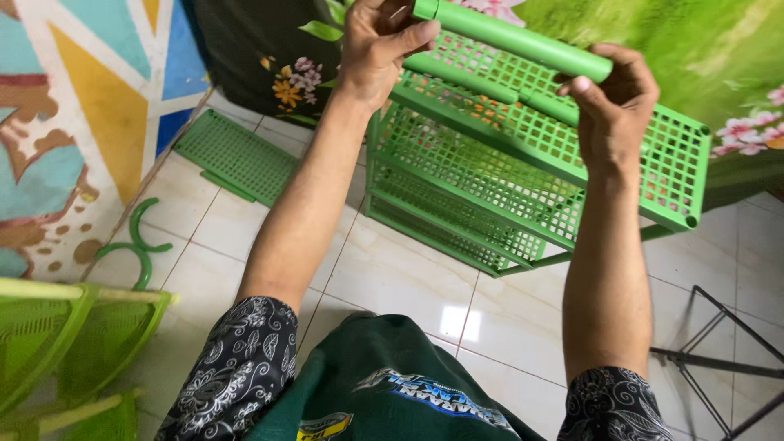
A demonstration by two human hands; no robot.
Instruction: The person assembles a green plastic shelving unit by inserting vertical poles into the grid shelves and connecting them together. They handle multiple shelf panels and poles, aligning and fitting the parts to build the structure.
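Gripping green tube [523,41] between both hands

I take this for a room in a home — glossy white floor tiles [408,286] lie below my grip, a flower-printed bedcover [719,57] hangs just behind it, and a bright painted wall [73,106] stands off to its left.

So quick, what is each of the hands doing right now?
Left hand: closed around one end of the green plastic tube.
Right hand: closed on the same tube, just above the green plastic lattice rack.
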